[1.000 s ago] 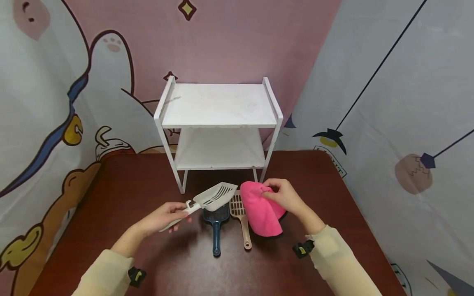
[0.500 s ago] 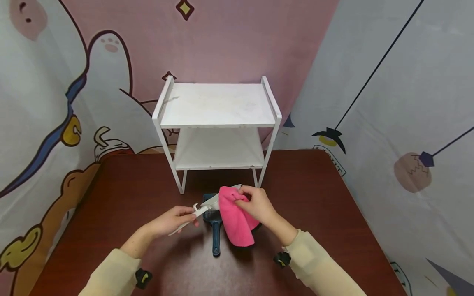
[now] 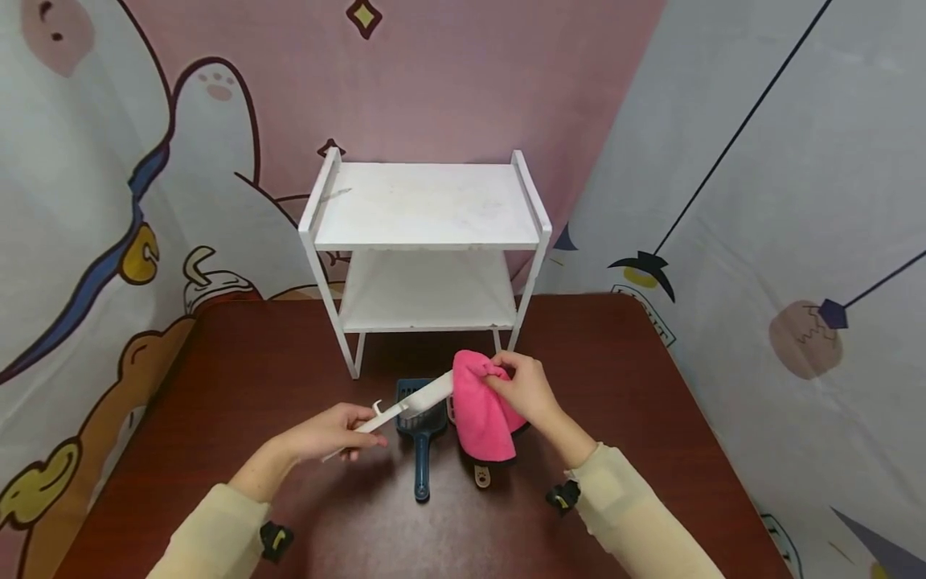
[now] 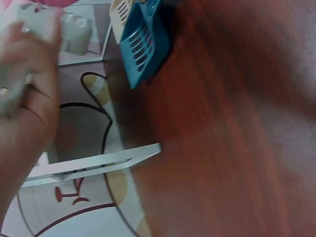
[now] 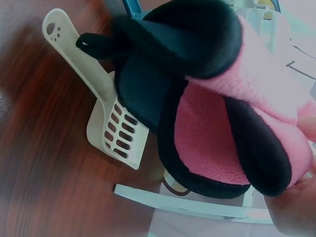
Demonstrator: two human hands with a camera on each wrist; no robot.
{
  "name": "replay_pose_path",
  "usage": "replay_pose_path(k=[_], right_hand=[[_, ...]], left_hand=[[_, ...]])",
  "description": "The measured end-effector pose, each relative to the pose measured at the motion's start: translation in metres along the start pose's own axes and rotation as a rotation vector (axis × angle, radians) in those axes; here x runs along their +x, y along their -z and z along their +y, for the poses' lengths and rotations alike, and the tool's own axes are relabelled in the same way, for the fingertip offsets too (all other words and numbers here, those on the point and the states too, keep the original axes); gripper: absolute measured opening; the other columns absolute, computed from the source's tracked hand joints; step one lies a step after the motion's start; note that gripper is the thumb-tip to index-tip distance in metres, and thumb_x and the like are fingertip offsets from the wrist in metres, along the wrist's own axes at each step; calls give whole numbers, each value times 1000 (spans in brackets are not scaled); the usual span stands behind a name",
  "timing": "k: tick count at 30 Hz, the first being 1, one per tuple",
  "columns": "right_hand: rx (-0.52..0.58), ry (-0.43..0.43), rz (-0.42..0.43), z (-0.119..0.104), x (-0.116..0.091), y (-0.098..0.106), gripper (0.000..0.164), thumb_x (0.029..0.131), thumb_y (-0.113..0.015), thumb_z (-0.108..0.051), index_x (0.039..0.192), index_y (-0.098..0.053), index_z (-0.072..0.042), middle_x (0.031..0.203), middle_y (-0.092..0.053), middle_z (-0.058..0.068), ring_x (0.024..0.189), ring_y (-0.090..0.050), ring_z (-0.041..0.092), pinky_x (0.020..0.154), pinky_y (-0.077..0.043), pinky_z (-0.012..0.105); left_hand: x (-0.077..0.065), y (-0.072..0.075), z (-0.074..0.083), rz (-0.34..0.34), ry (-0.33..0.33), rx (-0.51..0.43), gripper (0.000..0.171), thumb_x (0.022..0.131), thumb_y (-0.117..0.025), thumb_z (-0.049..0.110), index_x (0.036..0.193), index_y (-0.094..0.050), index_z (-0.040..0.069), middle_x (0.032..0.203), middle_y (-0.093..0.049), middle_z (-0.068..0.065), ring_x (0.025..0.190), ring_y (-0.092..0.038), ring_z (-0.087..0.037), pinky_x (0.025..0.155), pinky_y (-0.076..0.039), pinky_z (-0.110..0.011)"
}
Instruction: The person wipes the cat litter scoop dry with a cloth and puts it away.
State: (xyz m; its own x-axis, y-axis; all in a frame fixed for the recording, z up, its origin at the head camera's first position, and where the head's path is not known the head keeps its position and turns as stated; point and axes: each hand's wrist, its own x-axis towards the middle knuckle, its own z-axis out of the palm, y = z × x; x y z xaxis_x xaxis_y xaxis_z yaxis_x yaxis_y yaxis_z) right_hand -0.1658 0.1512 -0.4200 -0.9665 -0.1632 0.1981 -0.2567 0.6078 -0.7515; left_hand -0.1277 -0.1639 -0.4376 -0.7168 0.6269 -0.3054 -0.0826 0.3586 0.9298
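Observation:
My left hand (image 3: 325, 436) holds a white litter scoop (image 3: 430, 394) by its handle, above the table. Pinched in my right hand (image 3: 530, 392) is a pink cloth (image 3: 479, 414) with black edging, draped over the far end of the scoop's head and hiding it. Seen from the right wrist, the cloth (image 5: 210, 136) hangs in folds and shows a black loop. Below the white scoop lies a dark blue litter scoop (image 3: 422, 454). Beside that, a beige litter scoop (image 5: 106, 94) lies mostly hidden under the cloth in the head view, only its handle end showing.
A white two-tier shelf (image 3: 427, 205) stands at the back of the dark red-brown table (image 3: 253, 362), just behind the scoops. Printed cartoon fabric (image 3: 463, 72) hangs behind and along both sides of the table.
My right hand has carried the cloth left onto the white scoop's head, then slid back a little to the right and up. The scoop has turned more edge-on.

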Motion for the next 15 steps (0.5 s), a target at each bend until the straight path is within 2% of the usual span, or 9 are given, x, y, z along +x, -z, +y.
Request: replay_pose_path(k=[2, 4, 9, 15], right_hand=[[5, 6, -3, -1, -1, 0, 10, 79, -73, -8, 78, -63, -7, 66, -51, 1, 63, -43, 13, 55, -35, 20], [12, 13, -2, -1, -1, 0, 9, 78, -73, -7, 78, -63, -7, 67, -52, 1, 63, -43, 13, 55, -35, 20], [21, 34, -4, -2, -2, -4, 10, 78, -73, -6, 79, -63, -8, 66, -52, 0, 60, -42, 13, 53, -34, 19], [46, 109, -1, -11, -7, -14, 11, 77, -72, -5, 76, -62, -9, 66, -52, 0, 56, -39, 12, 50, -30, 18]], left_hand=[[-1, 2, 4, 9, 12, 46, 27, 94, -53, 12, 111, -56, -9, 90, -67, -9, 58, -54, -4, 50, -44, -19], [-3, 3, 8, 30, 9, 130, 26, 96, -49, 11, 111, -56, -9, 85, -63, -11, 60, -56, -7, 51, -47, -23], [-3, 0, 17, 102, 12, 346, 21, 97, -48, 12, 91, -60, -4, 64, -52, -2, 50, -49, -10, 44, -40, -23], [0, -3, 17, 167, -23, 471, 32, 98, -45, 13, 71, -59, 4, 59, -56, 1, 45, -40, -4, 44, -35, -19]])
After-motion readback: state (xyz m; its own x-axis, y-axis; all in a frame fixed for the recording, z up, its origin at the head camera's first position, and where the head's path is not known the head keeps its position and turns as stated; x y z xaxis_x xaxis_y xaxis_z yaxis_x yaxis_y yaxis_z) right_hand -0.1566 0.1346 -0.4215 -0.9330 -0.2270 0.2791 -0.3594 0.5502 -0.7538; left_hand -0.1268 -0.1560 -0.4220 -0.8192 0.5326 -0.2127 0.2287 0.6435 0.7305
